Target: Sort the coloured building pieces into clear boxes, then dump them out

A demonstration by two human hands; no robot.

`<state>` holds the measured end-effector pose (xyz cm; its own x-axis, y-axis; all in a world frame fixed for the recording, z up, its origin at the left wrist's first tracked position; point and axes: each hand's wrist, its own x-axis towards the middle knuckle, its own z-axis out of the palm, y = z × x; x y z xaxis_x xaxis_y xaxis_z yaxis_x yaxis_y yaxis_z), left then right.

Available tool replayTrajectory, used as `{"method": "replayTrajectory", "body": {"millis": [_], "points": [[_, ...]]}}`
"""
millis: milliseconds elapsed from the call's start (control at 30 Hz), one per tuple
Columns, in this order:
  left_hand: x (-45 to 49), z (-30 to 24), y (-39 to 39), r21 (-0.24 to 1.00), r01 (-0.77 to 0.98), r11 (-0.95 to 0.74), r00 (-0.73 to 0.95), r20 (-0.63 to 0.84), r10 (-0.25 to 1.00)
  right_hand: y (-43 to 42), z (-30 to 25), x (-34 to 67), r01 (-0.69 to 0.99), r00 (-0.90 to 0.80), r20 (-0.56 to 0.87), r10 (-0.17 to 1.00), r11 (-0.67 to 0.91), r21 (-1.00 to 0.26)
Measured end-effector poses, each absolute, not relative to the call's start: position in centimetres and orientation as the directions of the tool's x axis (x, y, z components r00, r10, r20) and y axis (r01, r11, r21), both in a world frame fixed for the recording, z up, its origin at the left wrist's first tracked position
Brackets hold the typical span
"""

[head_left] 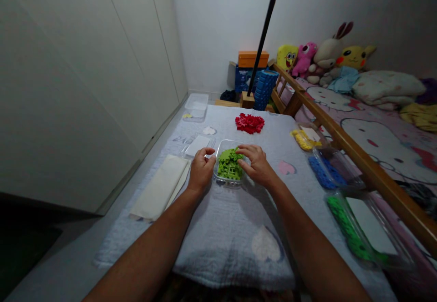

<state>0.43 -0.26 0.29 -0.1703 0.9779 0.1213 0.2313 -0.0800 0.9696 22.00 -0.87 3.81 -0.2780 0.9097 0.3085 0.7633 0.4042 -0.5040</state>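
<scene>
A clear plastic box [229, 183] stands on the cloth in front of me, filled with light green plastic pieces [229, 163]. Some of the pieces are flat and grid-like. My left hand [202, 170] is at the box's left wall, thumb and fingers curled in at its edge. Over the right side of the box reaches my right hand [255, 162], its fingers apart and the tips beside the green pieces. Nothing shows between those fingers. Just behind my left hand lies a clear lid with a white label [198, 146].
Red pieces [250, 123] lie heaped farther back. A clear box [196, 107] sits far left, and a folded cream cloth [159, 187] near left. Boxes with yellow [305, 139], blue [326, 172] and green pieces [351, 227] line the right, beside a wooden bed rail [358, 170].
</scene>
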Motion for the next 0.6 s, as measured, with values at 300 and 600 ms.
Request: {"method": "replayTrajectory", "body": {"millis": [300, 600], "points": [[-1.2, 1.3, 0.6, 0.782, 0.581, -0.225, -0.135, 0.366, 0.921, -1.7, 3.2, 19.7, 0.807, -0.298, 0.236, 0.925, 0.376, -0.455], [-1.7, 0.9, 0.3, 0.306, 0.951, -0.043, -0.03, 0.229, 0.973, -1.7, 2.4, 24.3, 0.695, -0.196, 0.389, 0.9, 0.407, -0.592]]}}
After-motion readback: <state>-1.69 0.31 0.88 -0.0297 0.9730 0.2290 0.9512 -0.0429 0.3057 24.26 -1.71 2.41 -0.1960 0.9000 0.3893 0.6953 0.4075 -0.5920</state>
